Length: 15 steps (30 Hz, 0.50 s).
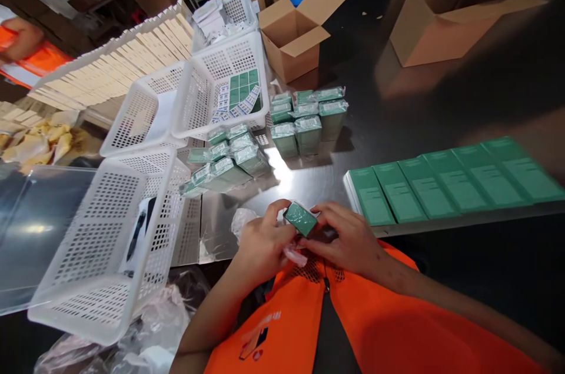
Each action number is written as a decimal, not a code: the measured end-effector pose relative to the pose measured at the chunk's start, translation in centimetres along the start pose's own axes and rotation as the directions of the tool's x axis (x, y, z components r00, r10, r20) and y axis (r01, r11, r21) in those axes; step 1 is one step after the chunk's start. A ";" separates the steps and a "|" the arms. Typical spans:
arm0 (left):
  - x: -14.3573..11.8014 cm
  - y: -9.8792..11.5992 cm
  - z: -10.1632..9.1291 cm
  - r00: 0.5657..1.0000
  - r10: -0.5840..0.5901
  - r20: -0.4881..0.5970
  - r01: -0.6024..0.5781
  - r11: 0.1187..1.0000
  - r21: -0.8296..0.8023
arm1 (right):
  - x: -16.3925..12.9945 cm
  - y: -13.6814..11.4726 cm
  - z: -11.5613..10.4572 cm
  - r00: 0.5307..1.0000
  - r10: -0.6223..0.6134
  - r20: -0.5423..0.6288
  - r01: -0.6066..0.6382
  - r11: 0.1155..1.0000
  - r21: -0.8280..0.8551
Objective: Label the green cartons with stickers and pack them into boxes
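Note:
Close to my body, a small green box [301, 219] with a shiny, film-like surface is held between my two hands. The fingers of my left hand [269, 239] close on its left side, and a wisp of clear plastic [295, 255] hangs below them. From the other side my right hand [346, 240] grips the box with thumb and fingers. Crumpled clear film [243, 222] lies by my left hand. Beyond my hands stand wrapped green boxes in two groups, one on the left [229, 156] and one farther back [304, 121]. A row of green boxes [441, 183] lies to the right.
White baskets stand at the left: a near one [101, 233], a middle one [132, 127], and one [220, 56] holding green boxes and label strips. Open cartons [291, 39] [441, 27] sit at the back. A person in an orange vest [39, 56] is at far left.

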<state>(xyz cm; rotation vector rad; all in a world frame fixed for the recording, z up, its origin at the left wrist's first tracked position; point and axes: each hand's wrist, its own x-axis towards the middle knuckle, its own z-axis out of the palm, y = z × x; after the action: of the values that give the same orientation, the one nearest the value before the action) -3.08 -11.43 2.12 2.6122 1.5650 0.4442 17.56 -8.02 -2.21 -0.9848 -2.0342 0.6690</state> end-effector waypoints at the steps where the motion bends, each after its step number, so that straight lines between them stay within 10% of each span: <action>1: 0.0 -0.1 0.1 1.000 0.023 0.002 -0.023 1.000 -0.002 | 0.0 -0.1 0.0 1.000 0.027 0.016 -0.027 1.000 0.011; 10: 0.5 -1.3 0.4 0.996 0.092 0.009 -0.091 0.989 -0.118 | 0.3 0.3 0.3 0.991 0.113 0.070 -0.120 0.987 0.109; 15: -1.2 -2.0 5.9 0.979 0.032 -0.200 -0.084 0.963 -0.254 | 1.0 0.7 0.5 0.954 0.226 0.198 -0.225 0.974 -0.029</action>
<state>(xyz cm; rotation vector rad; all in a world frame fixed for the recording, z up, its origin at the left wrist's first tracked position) -3.71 -10.96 -4.16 2.4780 1.3688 0.8714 17.08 -6.89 -2.59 -1.2075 -2.1154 0.9157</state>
